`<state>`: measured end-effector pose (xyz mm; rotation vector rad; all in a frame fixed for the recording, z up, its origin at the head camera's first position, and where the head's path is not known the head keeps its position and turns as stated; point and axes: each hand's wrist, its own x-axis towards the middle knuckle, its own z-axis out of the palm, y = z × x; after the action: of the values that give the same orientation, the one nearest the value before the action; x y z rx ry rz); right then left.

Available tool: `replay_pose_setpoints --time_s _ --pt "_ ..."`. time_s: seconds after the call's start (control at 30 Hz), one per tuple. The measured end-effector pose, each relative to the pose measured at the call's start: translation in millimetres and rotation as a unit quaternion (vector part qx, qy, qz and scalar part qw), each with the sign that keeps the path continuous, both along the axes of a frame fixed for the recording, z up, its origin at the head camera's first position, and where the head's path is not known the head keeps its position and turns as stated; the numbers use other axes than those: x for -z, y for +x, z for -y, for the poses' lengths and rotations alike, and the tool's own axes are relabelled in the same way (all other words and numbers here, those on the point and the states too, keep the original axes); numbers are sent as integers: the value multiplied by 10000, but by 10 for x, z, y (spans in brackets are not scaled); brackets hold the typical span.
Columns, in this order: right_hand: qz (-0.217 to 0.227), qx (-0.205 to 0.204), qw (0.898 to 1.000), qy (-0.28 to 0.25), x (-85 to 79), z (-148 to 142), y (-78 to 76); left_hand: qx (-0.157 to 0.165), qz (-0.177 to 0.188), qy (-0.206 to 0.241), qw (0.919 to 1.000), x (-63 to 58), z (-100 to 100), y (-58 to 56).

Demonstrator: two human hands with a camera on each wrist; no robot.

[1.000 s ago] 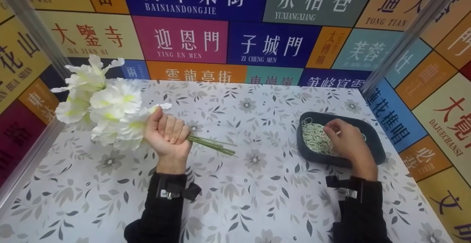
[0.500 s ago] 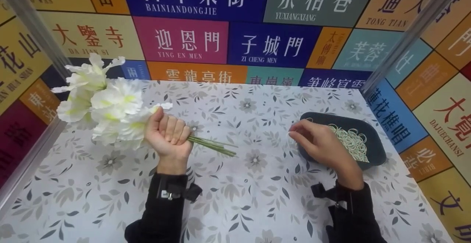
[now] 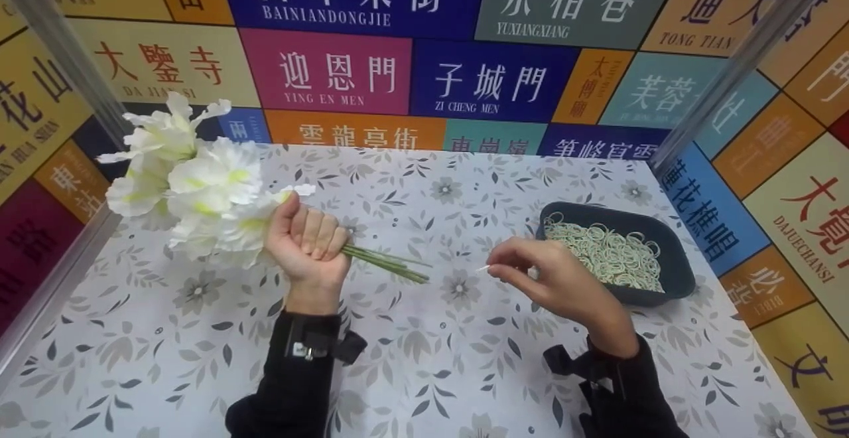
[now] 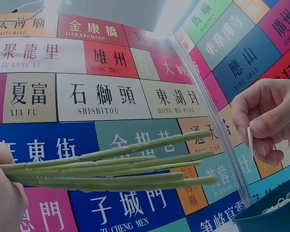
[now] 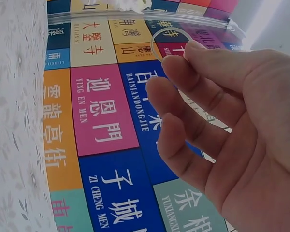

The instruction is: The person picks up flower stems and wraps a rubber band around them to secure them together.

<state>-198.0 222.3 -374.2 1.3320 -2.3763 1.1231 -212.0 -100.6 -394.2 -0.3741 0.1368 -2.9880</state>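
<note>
My left hand [image 3: 310, 242] grips a bunch of white artificial flowers [image 3: 212, 182] by the stems, fingers curled round them and thumb up. The ruffled blooms spread out to the left of the fist. On the other side, several cut green stems [image 3: 391, 267] stick out toward the middle; the left wrist view shows these stem ends [image 4: 135, 166] close up. Between thumb and index fingertip, my right hand [image 3: 564, 285] pinches one thin, pale rubber band [image 5: 152, 44]. That hand is above the table, right of the stem ends, with its other fingers loosely bent.
A dark rounded tub [image 3: 678, 255] stands on the right, behind the right hand, with a heap of pale rubber bands [image 3: 620, 259] in it. The flower-patterned tabletop [image 3: 424, 358] is bounded by panels [image 3: 331, 73] covered in coloured signs.
My right hand has come out of the tub and moved left toward the stems, a rubber band now showing at its fingertips. The left hand with the flowers has shifted very slightly right.
</note>
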Motion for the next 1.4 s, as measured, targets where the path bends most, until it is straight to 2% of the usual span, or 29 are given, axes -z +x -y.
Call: replay_pose_setpoints --time_s 0.37,0.6,1.03,1.23,1.4 --pt "-188 -381 9991 57 19 142 59 2 37 -48 10000 -2 -45 9" --pt "-173 -479 9987 12 57 224 95 229 111 -2 9997 -9 -86 24" --pt "-296 -623 9976 -91 91 272 111 274 154 -407 9987 -8 -201 30" --pt "-378 -590 9975 -73 79 273 110 487 275 -421 9975 1 -224 34" --pt "-377 -535 9979 19 64 296 111 752 78 -454 9961 16 -229 47"
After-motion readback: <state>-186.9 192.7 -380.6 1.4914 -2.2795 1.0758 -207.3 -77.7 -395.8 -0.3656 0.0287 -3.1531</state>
